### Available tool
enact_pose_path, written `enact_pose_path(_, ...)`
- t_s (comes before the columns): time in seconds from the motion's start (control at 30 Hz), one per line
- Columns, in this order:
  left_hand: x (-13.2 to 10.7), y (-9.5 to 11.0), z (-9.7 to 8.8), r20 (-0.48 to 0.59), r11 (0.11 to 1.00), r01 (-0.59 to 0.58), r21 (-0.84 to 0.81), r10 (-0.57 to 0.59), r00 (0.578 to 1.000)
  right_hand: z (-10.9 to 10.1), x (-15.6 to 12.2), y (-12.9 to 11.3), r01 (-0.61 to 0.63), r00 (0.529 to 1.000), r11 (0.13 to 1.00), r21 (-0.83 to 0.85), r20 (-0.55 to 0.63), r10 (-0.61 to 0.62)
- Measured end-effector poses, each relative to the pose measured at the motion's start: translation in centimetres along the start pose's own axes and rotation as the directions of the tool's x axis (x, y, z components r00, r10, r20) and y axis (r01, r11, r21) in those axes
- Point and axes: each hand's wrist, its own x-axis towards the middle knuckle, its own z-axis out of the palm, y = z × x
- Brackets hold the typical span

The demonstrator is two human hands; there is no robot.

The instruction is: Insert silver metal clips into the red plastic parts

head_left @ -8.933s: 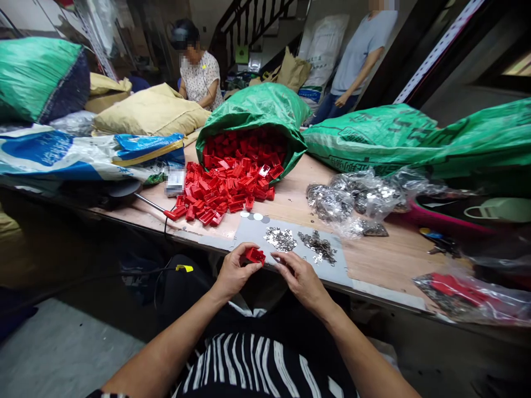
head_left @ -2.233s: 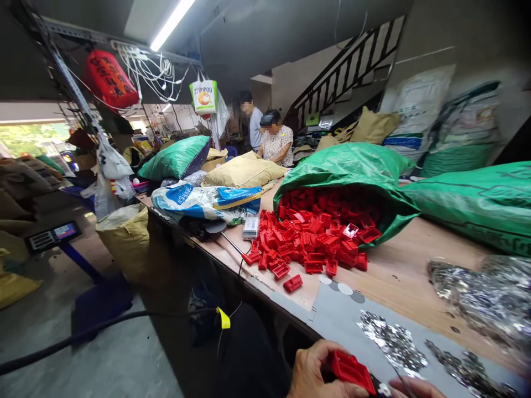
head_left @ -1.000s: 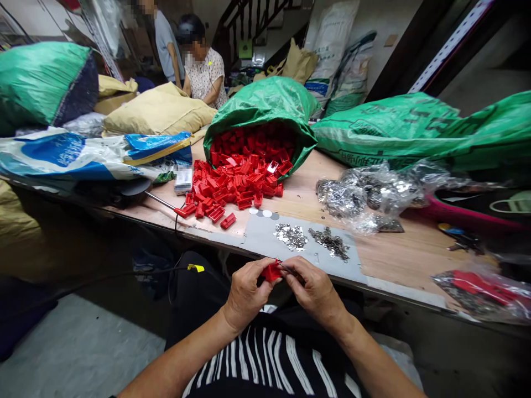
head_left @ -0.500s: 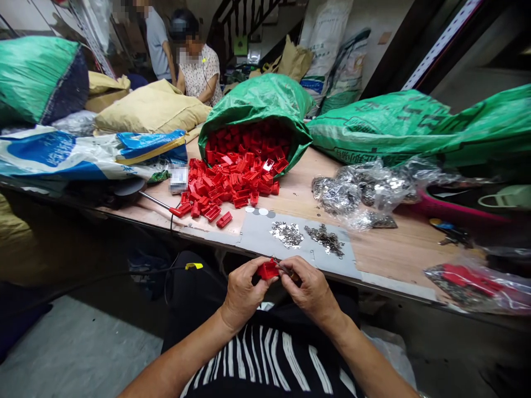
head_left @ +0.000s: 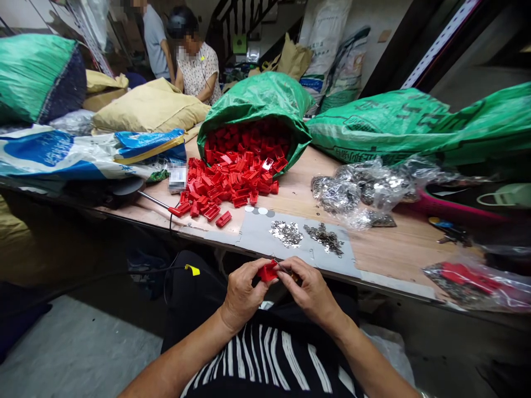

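The place looks like a small workshop: on a wooden table [head_left: 296, 193], a green sack [head_left: 261, 94] spills out red plastic parts [head_left: 232, 179], with heaps of metal pieces [head_left: 286, 234] in front of it, full sacks [head_left: 149, 108] on either side and two people [head_left: 198, 72] beyond it.

Red piece [head_left: 267, 271] in left hand [head_left: 244, 288]

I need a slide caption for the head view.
Left hand holding a red plastic casing, right hand a thin tool, before small metal parts on a gray sheet.
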Motion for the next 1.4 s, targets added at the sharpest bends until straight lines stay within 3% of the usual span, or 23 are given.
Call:
enact_pose_path(0.23, 0.0, 0.2, 0.1, -0.013, 1.000, -0.007, -0.012, 0.007, 1.000, -0.9, 0.2, 1.6, -0.206, 0.977, 0.931, 0.301, 0.004, 0.215)
enact_pose_path(0.7, -0.3, 0.4, 0.5, 0.009, 0.997, -0.083, -0.006, 0.083, 0.996, 0.5, 0.5, 2.5, -0.312, 0.949, 0.836, 0.452, 0.198, 0.247)
enact_pose_path(0.9, -0.9, -0.1, 0.4, 0.104, 0.996, -0.011, -0.094, 0.021, 0.994, 1.1, -0.6, 2.9, -0.472, 0.879, 0.615, 0.631, 0.389, 0.276)
enact_pose_path(1.07, -0.8, -0.6, 0.3, 0.132, 0.988, -0.026, -0.155, 0.047, 0.990, 1.2, -1.5, 3.0, -0.490, 0.872, 0.489, 0.722, 0.417, 0.257)
enact_pose_path(1.17, -0.5, -0.7, 0.1, 0.197, 0.965, 0.058, -0.257, -0.006, 0.980, 1.5, -1.9, 3.1, -0.493, 0.870, 0.404, 0.770, 0.432, 0.238)
enact_pose_path(1.27, -0.3, -0.8, -0.1, 0.282, 0.886, 0.249, -0.391, -0.142, 0.949, 1.8, -2.0, 3.2, -0.505, 0.863, 0.361, 0.784, 0.455, 0.218)
enact_pose_path(1.33, -0.3, -0.8, -0.1, 0.317, 0.786, 0.386, -0.483, -0.254, 0.914, 1.7, -1.6, 3.2, -0.500, 0.866, 0.410, 0.763, 0.454, 0.211)
enact_pose_path(1.4, -0.3, -0.9, 0.0, 0.330, 0.660, 0.483, -0.575, -0.352, 0.876, 1.0, -0.8, 3.3, -0.460, 0.884, 0.569, 0.681, 0.410, 0.224)
